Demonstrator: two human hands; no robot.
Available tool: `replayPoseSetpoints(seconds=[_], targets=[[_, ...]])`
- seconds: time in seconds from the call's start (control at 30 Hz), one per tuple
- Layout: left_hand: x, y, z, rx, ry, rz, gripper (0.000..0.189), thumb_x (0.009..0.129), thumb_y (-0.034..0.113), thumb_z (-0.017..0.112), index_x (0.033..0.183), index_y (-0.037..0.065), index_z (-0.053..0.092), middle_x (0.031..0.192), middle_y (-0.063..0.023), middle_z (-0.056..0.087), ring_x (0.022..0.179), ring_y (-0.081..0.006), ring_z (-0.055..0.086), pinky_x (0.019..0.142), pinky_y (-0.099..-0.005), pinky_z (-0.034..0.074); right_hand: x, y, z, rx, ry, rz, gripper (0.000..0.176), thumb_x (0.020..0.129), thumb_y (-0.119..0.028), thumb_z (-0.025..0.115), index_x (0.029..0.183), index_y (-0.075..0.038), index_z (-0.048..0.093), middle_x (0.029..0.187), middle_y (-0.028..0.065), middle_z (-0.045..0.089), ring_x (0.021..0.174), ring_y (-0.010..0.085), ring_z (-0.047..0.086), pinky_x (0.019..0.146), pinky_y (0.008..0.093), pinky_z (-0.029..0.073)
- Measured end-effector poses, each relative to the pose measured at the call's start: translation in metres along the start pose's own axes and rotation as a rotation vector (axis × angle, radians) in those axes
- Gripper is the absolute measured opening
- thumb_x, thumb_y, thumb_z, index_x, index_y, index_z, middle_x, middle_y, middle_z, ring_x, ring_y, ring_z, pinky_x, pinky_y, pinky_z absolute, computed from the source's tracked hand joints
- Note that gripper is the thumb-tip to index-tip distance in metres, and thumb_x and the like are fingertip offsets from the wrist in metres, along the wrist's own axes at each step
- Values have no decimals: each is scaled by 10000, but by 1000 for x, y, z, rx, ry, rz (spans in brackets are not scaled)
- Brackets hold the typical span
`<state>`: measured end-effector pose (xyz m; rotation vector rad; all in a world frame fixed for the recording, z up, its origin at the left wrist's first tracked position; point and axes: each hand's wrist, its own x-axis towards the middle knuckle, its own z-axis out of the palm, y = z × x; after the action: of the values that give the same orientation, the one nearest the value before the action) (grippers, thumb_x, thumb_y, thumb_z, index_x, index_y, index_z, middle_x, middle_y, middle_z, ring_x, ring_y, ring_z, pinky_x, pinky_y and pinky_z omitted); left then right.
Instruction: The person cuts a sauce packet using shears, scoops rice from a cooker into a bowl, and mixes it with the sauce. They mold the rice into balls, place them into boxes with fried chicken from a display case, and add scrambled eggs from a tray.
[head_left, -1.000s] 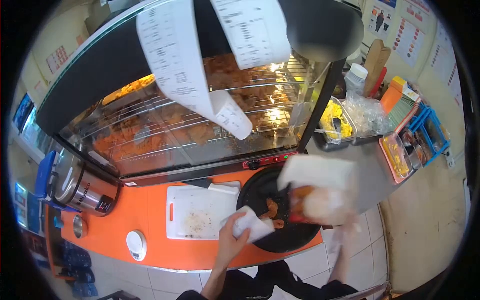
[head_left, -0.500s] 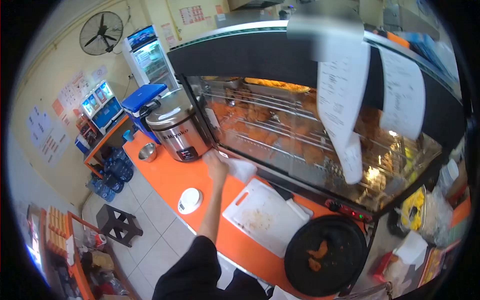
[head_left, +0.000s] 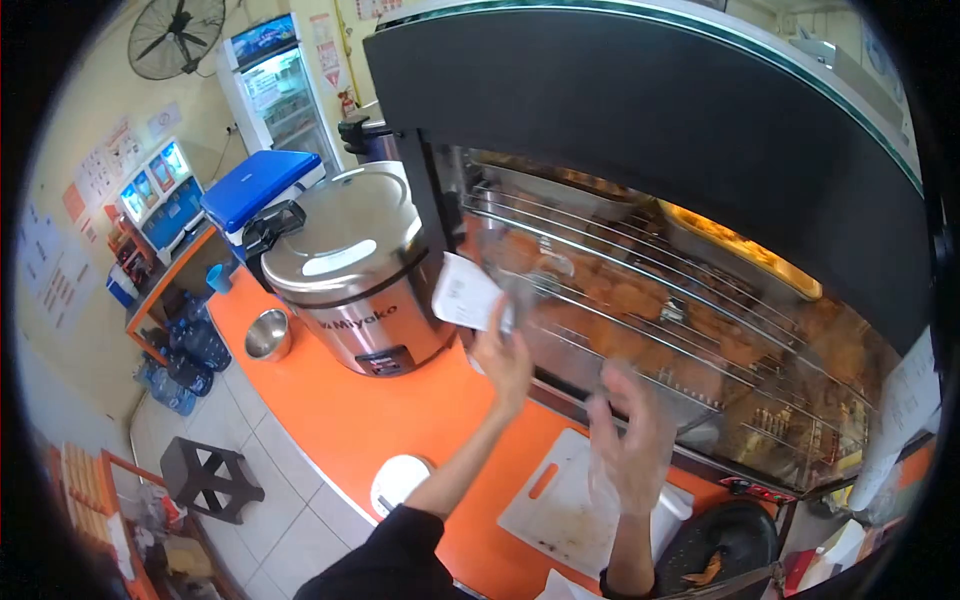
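Note:
My left hand [head_left: 505, 365] is raised in front of the glass warmer, its fingers closed on a white printed paper [head_left: 467, 292] beside the steel Miyako cooker [head_left: 350, 260]. To its right, my right hand [head_left: 632, 435] is up over the white cutting board [head_left: 560, 500], blurred, with its fingers apart; nothing clear shows in it. Behind both hands, the warmer [head_left: 640, 110] holds browned food pieces on wire racks. A round black pan [head_left: 735, 540] with a fried piece sits right of the board.
On the orange counter [head_left: 320, 400] are a steel bowl [head_left: 268, 336] and a round white scale [head_left: 400, 482]. A blue cooler [head_left: 262, 188] stands behind the cooker. A dark stool [head_left: 210, 470] is on the floor at left. Another paper [head_left: 900, 410] hangs at right.
The view has moved closer to the warmer. My left hand has risen from beside the cooker's base with the paper. My right hand has come into view.

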<state>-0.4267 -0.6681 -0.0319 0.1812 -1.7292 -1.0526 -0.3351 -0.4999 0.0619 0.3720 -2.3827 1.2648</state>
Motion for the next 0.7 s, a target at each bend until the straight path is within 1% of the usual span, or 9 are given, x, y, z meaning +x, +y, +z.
replayPoseSetpoints(seconds=[0.03,0.13,0.2,0.3,0.33,0.43,0.53,0.63,0.7], targets=[[-10,-2,-1,-26,-54,5,512,746,-76,541,1247,23,572,1067,-186,659,968,-319,638,825,-377,476,18,-15,24,97,76,53,242,811,-120,683,1037,-44,643,986,127,655,868,225,626,767,341,494],[-25,9,-31,-82,-696,-163,505,761,-38,605,1260,28,567,1096,-123,661,946,-201,654,819,-283,484,46,-30,67,35,275,78,258,820,-126,680,1064,-54,631,984,111,647,856,210,618,762,321,481],[-22,22,-56,-215,-724,-207,493,778,-13,633,1263,40,565,1066,-114,666,925,-197,658,791,-284,501,51,-15,77,-266,364,124,261,799,-103,681,1049,-52,625,955,95,627,859,225,594,778,331,470],[-18,15,-110,-351,-491,-299,474,804,16,661,1265,49,555,1044,-118,654,882,-201,653,717,-289,533,41,2,67,-341,538,-96,246,809,-80,678,1044,-34,620,964,91,615,921,222,598,811,315,484],[-20,9,-131,-336,-472,-390,479,809,20,676,1269,44,546,1069,-118,641,886,-184,647,687,-275,540,38,-14,74,-614,645,-151,235,794,-55,666,1024,-32,623,1028,105,614,951,268,597,851,350,481],[-25,3,-172,-285,-336,-648,502,810,-30,649,1289,5,500,1220,-144,564,934,-166,626,650,-230,532,80,-71,99,-583,88,-482,442,782,-162,695,1183,-40,553,1131,138,590,1034,316,576,914,408,456],[-29,8,-191,-288,-256,-701,508,824,-58,613,1306,-35,455,1246,-150,540,939,-146,614,654,-219,522,154,-84,134,-653,-509,-138,656,779,-227,687,1364,-82,430,1165,167,581,1105,352,543,950,427,435],[-27,24,-207,-288,-219,-759,494,834,-69,593,1306,-39,447,1234,-154,542,939,-151,612,669,-220,521,184,-80,146,-616,-694,30,565,792,-202,649,1321,-108,474,1137,179,582,1096,344,547,930,443,440],[-27,23,-217,-297,-101,-660,536,856,-69,547,1357,-36,360,1284,-174,489,1011,-193,593,734,-256,532,167,-77,146,-669,-532,-108,500,793,-200,620,1274,-121,507,1129,180,588,1087,347,556,931,443,444]])
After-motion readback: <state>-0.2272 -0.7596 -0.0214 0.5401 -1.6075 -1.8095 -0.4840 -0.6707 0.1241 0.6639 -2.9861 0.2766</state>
